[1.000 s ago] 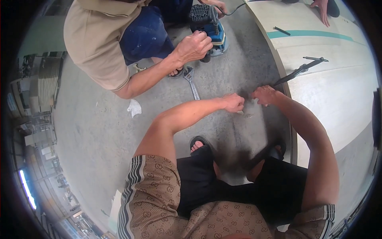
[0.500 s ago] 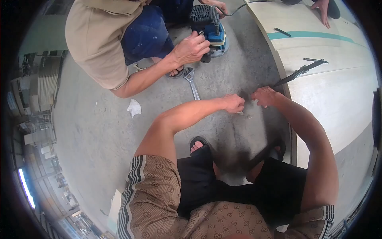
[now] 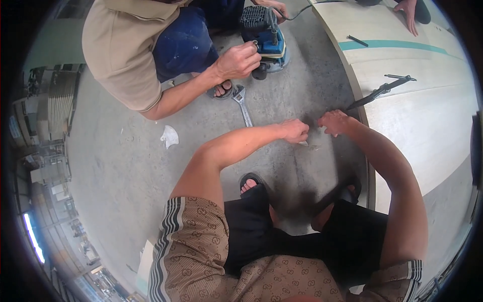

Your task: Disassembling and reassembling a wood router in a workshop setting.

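Note:
Above the grey floor between my feet, my left hand [image 3: 294, 132] is closed, its fingers pinched together. A small pale bit shows under its fingertips, too little to name. Facing it a short gap away, my right hand [image 3: 333, 122] has its fingers bent but apart, with nothing visible in them. Just beyond its knuckles, a dark metal tool with a crossbar end [image 3: 382, 91] reaches over the edge of the pale board [image 3: 417, 116]. An adjustable wrench [image 3: 243, 104] lies on the floor beyond my left forearm.
Across from me a crouching co-worker's hand [image 3: 237, 59] holds a small metal piece beside a blue corded power tool [image 3: 271, 45]. Another person's hand [image 3: 408, 17] rests on the board's far end, near a short black rod [image 3: 357, 41]. A white scrap [image 3: 170, 136] lies on the floor left.
The co-worker's hand has shifted slightly left, away from the power tool's black knob, and the small metal piece shows more. My own two hands have hardly moved.

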Motion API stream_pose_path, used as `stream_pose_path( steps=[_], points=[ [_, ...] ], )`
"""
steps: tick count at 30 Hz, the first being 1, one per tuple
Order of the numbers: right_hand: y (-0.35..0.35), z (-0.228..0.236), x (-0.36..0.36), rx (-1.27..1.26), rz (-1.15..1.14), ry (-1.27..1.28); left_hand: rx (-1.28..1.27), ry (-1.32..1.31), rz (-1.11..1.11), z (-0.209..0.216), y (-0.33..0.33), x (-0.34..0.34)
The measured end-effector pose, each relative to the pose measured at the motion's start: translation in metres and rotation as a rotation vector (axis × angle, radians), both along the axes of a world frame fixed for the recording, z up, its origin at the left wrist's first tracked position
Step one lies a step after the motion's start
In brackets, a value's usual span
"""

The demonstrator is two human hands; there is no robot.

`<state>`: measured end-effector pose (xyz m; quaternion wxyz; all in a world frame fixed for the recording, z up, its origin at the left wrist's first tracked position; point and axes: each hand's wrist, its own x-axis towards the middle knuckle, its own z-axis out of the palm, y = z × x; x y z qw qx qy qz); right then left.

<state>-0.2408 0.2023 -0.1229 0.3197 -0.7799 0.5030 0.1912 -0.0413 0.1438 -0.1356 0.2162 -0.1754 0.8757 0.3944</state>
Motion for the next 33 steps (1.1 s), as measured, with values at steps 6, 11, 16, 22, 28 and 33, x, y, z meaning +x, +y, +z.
stream_pose_path(
  steps=[6,11,16,22,28,33],
  points=[
    [-0.0006,0.0035,0.0022,0.004,-0.009,-0.017,-0.008,0.009,0.003,-0.0042,0.0011,0.0017],
    [-0.002,0.0046,0.0035,0.042,-0.017,0.01,-0.014,0.015,0.002,-0.0067,0.0003,0.0025],
    [-0.0009,0.0026,0.0027,0.011,0.009,0.032,0.004,-0.008,0.01,-0.0045,0.0002,0.0005],
    [-0.0012,0.0063,0.0044,0.023,-0.019,0.017,-0.005,-0.019,-0.002,-0.0039,-0.0003,0.0017],
    [-0.0014,0.0039,0.0039,0.005,0.014,0.038,-0.007,-0.017,0.009,-0.004,-0.0005,0.002],
    [-0.0008,-0.0036,0.0017,0.012,0.008,0.037,-0.011,-0.025,0.009,-0.0032,-0.0004,0.0007]
  ],
)
